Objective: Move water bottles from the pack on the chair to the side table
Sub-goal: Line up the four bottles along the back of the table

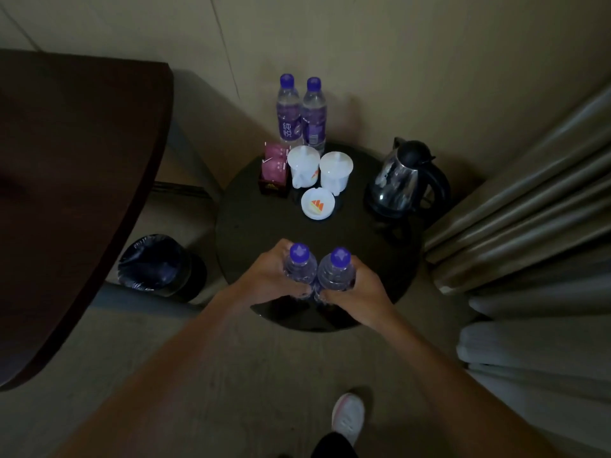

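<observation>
The left grip (264,279) clasped one water bottle (299,267); the right grip (358,290) clasped a second bottle (337,271), both above the counter (251,226).

The side table (238,226) has bare room at its near and left parts; cups (303,165), a dish (318,203) and a kettle (405,180) crowd the far half.

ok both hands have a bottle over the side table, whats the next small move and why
Probably lower both straight down and let go. The left hand and right hand each grip a purple-capped bottle, left bottle and right bottle, upright over the bare near part of the round side table. The cups, ashtray and kettle sit farther back.
</observation>
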Demonstrator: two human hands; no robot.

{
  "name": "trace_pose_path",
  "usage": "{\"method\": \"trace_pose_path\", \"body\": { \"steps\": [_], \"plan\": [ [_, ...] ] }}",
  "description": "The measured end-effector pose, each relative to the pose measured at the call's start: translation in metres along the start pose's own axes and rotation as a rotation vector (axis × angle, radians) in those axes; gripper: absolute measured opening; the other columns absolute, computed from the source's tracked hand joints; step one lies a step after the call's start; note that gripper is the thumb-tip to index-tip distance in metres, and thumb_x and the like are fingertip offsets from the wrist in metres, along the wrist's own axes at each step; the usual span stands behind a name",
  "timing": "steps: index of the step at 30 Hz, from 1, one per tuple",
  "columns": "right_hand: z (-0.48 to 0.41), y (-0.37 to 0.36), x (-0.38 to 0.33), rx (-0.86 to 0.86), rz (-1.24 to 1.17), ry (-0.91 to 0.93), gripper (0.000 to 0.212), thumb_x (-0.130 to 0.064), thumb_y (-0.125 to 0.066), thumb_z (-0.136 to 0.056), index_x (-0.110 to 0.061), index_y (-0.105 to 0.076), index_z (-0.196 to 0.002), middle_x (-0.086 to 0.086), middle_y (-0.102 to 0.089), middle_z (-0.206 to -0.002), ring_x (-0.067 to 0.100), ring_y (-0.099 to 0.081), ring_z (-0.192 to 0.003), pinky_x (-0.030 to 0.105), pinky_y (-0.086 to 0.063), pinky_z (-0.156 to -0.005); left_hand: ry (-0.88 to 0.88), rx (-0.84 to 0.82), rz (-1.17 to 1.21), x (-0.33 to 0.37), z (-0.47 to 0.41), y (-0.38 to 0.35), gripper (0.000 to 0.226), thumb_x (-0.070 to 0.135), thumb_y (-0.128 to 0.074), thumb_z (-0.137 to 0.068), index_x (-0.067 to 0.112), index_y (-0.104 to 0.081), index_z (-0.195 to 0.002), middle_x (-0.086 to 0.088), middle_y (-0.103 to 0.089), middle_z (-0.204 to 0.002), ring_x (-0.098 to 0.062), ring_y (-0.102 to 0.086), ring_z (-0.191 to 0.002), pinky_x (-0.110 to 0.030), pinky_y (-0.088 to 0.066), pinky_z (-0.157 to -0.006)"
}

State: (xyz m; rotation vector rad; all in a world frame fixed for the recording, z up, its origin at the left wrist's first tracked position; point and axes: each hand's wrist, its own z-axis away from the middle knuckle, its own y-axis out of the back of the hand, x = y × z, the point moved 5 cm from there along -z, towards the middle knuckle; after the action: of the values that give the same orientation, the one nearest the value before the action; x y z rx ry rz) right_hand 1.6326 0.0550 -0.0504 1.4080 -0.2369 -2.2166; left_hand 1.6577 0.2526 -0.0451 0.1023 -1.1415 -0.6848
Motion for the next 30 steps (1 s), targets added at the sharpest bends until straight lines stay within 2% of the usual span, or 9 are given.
{"method": "trace_pose_path", "body": {
  "steps": [2,5,8,11,14,17,24,28,30],
  "plan": [
    [-0.003,0.01,-0.003,-0.012,-0.069,-0.027,0.052,-0.021,-0.092,-0.067,-0.038,-0.063,-0.107,-0.013,-0.071,-0.105,-0.001,-0.066,-0.097,0.03,-0.053,-0.091,0.021,0.021,0.019,0.007,-0.006,0.009,0.066,0.029,-0.091,-0.056,0.031,-0.058,-0.112,0.012,-0.069,-0.104,-0.001,-0.067,-0.095,-0.036,-0.055,-0.089],
    [-0.013,0.038,-0.029,-0.062,-0.162,-0.03,0.055,-0.034,-0.092,-0.064,-0.036,-0.066,-0.113,-0.014,-0.075,-0.104,-0.004,-0.069,-0.093,0.032,-0.055,-0.091,0.002,-0.086,0.164,0.038,-0.018,0.034,0.05,0.023,-0.089,-0.065,0.028,-0.066,-0.109,0.006,-0.074,-0.105,-0.008,-0.07,-0.098,-0.043,-0.054,-0.093],
    [-0.021,0.076,-0.086,-0.125,-0.275,0.051,0.059,-0.049,-0.088,-0.062,-0.033,-0.069,-0.115,-0.011,-0.076,-0.111,0.004,-0.072,-0.101,0.039,-0.055,-0.094,-0.076,-0.14,0.264,0.094,-0.022,0.072,0.045,0.041,-0.084,-0.07,0.032,-0.069,-0.112,0.005,-0.072,-0.114,-0.014,-0.068,-0.107,-0.043,-0.051,-0.095],
    [-0.03,0.114,-0.153,-0.137,-0.339,0.126,0.062,-0.058,-0.079,-0.072,-0.025,-0.067,-0.122,-0.002,-0.076,-0.114,0.016,-0.073,-0.104,0.047,-0.053,-0.099,-0.188,-0.127,0.339,0.157,-0.033,0.105,0.04,0.052,-0.068,-0.083,0.029,-0.068,-0.116,-0.003,-0.072,-0.113,-0.023,-0.069,-0.106,-0.041,-0.05,-0.092],
    [-0.045,0.143,-0.21,-0.151,-0.363,0.201,0.055,-0.059,-0.059,-0.09,-0.019,-0.063,-0.127,0.005,-0.076,-0.115,0.024,-0.072,-0.107,0.049,-0.049,-0.101,-0.242,-0.107,0.414,0.208,-0.058,0.135,0.049,0.056,-0.056,-0.091,0.016,-0.065,-0.118,-0.012,-0.072,-0.107,-0.03,-0.07,-0.1,-0.046,-0.05,-0.089],
    [-0.067,0.167,-0.243,-0.127,-0.388,0.231,0.057,-0.058,-0.049,-0.098,-0.012,-0.06,-0.13,0.012,-0.073,-0.119,0.032,-0.07,-0.111,0.056,-0.045,-0.106,-0.253,-0.138,0.417,0.246,-0.089,0.155,0.065,0.064,-0.05,-0.091,0.009,-0.057,-0.126,-0.022,-0.066,-0.118,-0.038,-0.066,-0.109,-0.054,-0.048,-0.098],
    [-0.129,0.207,-0.258,0.061,-0.397,0.255,0.062,-0.057,-0.061,-0.091,-0.007,-0.059,-0.127,0.009,-0.077,-0.104,0.031,-0.074,-0.1,0.059,-0.051,-0.1,-0.308,-0.106,0.31,0.287,-0.149,0.181,0.056,0.061,-0.055,-0.088,0.017,-0.06,-0.123,-0.01,-0.073,-0.11,-0.029,-0.071,-0.1,-0.051,-0.052,-0.094],
    [-0.15,0.248,-0.263,0.281,-0.163,0.303,0.068,-0.069,-0.07,-0.073,-0.024,-0.055,-0.122,-0.003,-0.076,-0.103,0.011,-0.076,-0.089,0.039,-0.06,-0.08,-0.329,0.034,0.228,0.314,-0.18,0.196,0.067,0.062,-0.069,-0.076,0.019,-0.056,-0.125,-0.002,-0.073,-0.109,-0.016,-0.074,-0.093,-0.041,-0.058,-0.087],
    [-0.174,0.266,-0.26,0.328,-0.074,0.303,0.064,-0.061,-0.075,-0.074,-0.026,-0.057,-0.124,-0.003,-0.073,-0.11,0.013,-0.074,-0.095,0.038,-0.06,-0.081,-0.335,0.087,0.145,0.322,-0.206,0.201,0.065,0.057,-0.077,-0.072,0.022,-0.055,-0.122,0.001,-0.071,-0.11,-0.013,-0.073,-0.091,-0.037,-0.06,-0.08]
  ]
}}
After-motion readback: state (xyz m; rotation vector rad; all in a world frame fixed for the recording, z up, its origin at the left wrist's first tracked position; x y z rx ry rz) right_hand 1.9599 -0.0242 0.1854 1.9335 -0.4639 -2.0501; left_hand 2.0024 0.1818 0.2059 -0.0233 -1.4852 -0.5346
